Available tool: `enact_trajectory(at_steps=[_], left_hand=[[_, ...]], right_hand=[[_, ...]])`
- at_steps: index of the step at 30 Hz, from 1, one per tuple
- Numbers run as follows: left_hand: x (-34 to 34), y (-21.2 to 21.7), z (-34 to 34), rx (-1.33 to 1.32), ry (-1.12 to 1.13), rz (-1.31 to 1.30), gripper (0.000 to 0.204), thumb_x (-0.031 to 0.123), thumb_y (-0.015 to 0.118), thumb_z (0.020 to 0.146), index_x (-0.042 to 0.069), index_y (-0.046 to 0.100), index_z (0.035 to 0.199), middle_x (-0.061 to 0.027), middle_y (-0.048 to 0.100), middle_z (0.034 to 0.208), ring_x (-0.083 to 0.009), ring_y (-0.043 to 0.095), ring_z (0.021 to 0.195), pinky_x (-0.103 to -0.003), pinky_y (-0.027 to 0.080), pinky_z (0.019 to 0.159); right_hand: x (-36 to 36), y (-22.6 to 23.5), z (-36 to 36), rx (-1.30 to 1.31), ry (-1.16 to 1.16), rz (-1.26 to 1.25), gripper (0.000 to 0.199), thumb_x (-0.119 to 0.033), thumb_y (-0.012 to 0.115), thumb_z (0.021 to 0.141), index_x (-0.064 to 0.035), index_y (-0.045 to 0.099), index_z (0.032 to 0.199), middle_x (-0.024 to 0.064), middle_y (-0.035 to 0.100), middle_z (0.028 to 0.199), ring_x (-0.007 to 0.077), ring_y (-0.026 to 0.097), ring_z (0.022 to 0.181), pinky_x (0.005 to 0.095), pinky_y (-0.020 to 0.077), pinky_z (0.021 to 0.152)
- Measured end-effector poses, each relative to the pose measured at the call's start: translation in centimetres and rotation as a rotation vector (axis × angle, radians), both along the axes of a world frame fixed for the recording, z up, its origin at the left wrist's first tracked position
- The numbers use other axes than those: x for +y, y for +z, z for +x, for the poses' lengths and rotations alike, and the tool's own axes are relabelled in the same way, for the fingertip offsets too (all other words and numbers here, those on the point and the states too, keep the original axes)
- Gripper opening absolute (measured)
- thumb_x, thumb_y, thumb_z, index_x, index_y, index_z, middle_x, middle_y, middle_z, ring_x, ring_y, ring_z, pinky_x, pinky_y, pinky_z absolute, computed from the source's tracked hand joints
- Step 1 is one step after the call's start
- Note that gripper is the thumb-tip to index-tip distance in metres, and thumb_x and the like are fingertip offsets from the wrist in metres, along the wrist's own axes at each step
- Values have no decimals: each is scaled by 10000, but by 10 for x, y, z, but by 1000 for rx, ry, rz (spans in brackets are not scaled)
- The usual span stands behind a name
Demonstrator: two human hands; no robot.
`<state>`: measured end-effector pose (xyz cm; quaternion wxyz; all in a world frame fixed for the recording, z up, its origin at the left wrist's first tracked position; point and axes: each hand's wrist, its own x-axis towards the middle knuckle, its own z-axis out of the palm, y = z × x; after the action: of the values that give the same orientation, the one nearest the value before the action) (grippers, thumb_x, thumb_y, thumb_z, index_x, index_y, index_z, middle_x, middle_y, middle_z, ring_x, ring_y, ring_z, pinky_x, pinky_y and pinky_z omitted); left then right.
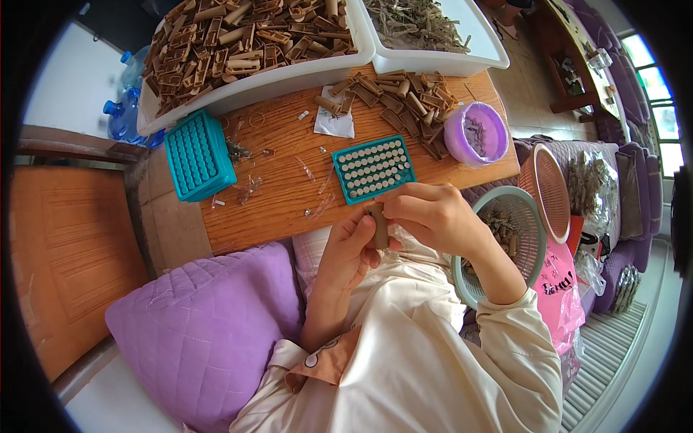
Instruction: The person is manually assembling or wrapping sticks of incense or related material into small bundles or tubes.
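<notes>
Just in front of the near table edge, my left hand [350, 249] is closed around a brown plastic casing [381, 229], a short half-tube shape held roughly upright. The fingers of my right hand [437, 213] are bent and pinch at the casing's top end; whether a small part is between them is hidden. Right beyond my hands lies a teal tray [349, 201] with rows of small round whitish pieces. Similar brown casings [393, 101] lie in a loose pile behind it, beside a purple tub [495, 119] with small grey parts inside.
White bins hold many brown casings [253, 36] and greyish strips [415, 25]. A teal rack [198, 155] stands at the table's left, near clear plastic scraps [250, 189]. To my right are a grey-green basket [533, 245], a pink basket [552, 191] and a pink bag [559, 285].
</notes>
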<state>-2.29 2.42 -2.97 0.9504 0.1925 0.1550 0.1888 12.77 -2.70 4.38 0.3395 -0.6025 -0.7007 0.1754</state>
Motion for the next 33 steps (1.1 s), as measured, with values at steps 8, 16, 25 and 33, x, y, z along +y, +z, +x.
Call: enact_trajectory(at_steps=[8,16,25,33], left_hand=[[-1,7,5,86,34,-54,385,284,434,885,-31,430,1105,-80,544,900,-115,599,627,-101,437,360],[0,1,3,18,18,-90,391,289,444,878,-12,429,1127,-64,562,928,-111,616,668,-105,448,388],[0,-1,7,118,44,-44,362,258,448,881,-15,443,1119,-77,572,899,-106,606,640,-114,445,384],[7,1,4,188,-56,276,405,290,477,868,-22,446,1125,-80,583,909,-100,594,650,-134,379,369]], right_hand=[[0,-6,1,15,-17,-5,130,14,619,651,-48,550,742,57,603,800,212,600,652,283,490,542],[1,-11,-4,35,-60,38,145,26,575,636,-45,513,747,66,542,720,262,567,632,332,467,527],[2,-14,0,25,-39,-48,140,41,605,635,-41,530,720,72,585,767,245,587,642,309,480,540],[0,-7,9,15,54,-122,136,19,586,641,-30,511,744,76,518,681,276,549,616,345,444,528]])
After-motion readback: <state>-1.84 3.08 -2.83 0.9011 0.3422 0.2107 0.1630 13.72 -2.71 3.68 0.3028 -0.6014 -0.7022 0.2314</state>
